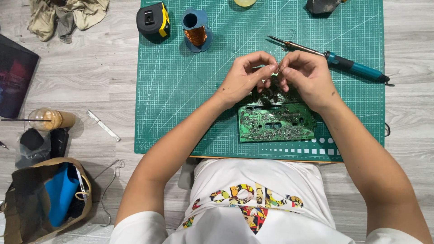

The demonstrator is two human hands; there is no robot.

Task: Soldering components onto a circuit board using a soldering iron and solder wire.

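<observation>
I look down on a green mat (181,90) that lies on a grey wood floor (90,81). Near the front edge of the mat lies the board (275,123), a green circuit board with its solder side up. It is long and rectangular, covered with many small silver solder dots, and it has a few oval holes in the middle. Its far edge is hidden under my fingers, where some dark parts show.

My left hand (244,77) and right hand (307,79) meet just above the far edge of the board. The fingers of both are curled, and thumb and forefinger of each are pressed together, pinching something very thin between them. I think it is a wire, but it is too small to tell for sure. The two pinches almost touch each other.

Behind the right hand, a soldering iron (334,58) with a blue handle lies on the mat, its tip pointing left. At the far left of the mat stand a spool (197,31) of copper wire and, beside it, a black and yellow tape measure (153,20). Off the mat, on the left, I see a plastic cup (49,119), a small metal strip (104,126) and a brown bag (45,199).
</observation>
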